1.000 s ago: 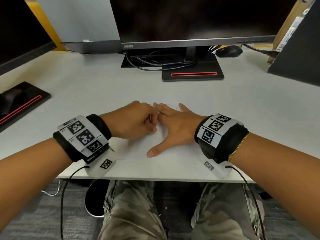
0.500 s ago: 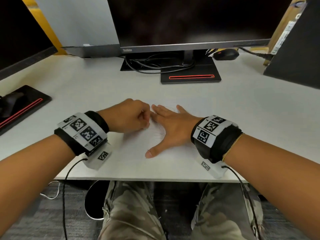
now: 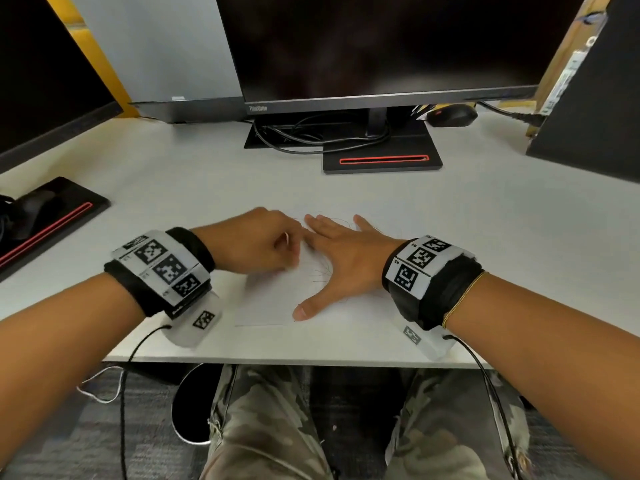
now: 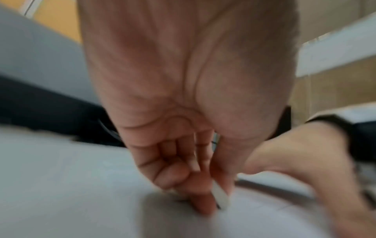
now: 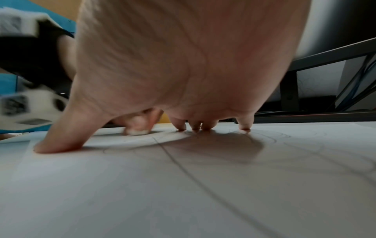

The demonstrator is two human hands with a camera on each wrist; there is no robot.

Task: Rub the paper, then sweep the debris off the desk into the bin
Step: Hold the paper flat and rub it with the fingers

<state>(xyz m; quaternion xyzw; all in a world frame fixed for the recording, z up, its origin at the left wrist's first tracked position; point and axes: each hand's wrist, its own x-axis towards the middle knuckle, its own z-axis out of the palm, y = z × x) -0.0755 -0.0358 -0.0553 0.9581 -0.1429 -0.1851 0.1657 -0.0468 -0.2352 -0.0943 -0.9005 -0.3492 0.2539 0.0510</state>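
The paper [image 3: 270, 306] lies flat near the front edge of the tabletop [image 3: 485, 237], faint pencil lines across it. The right hand [image 3: 341, 258] is spread flat on it, fingers straight and thumb out, pinning the sheet. The left hand [image 3: 256, 242] is curled around a small white eraser [image 4: 220, 196], pinching it between thumb and fingers with its tip on the paper just beside the right fingers.

The step in hand looks like the rubbing, the 1st of the 2 parts; sweeping has not begun, and no debris is plain to see. The dark round shape under the front edge may be the bin [image 3: 190, 407], though I cannot be sure. The next move likely calls for short strokes over the lines while the right hand pins the sheet, then gathering crumbs toward that edge.

The head view shows both hands and the sheet's place but hides the eraser almost wholly. The left wrist view, blurred, shows the eraser and grip. The right wrist view shows the right fingertips [image 5: 196, 127] pressed down and the pencil lines [image 5: 183, 161] clearly.
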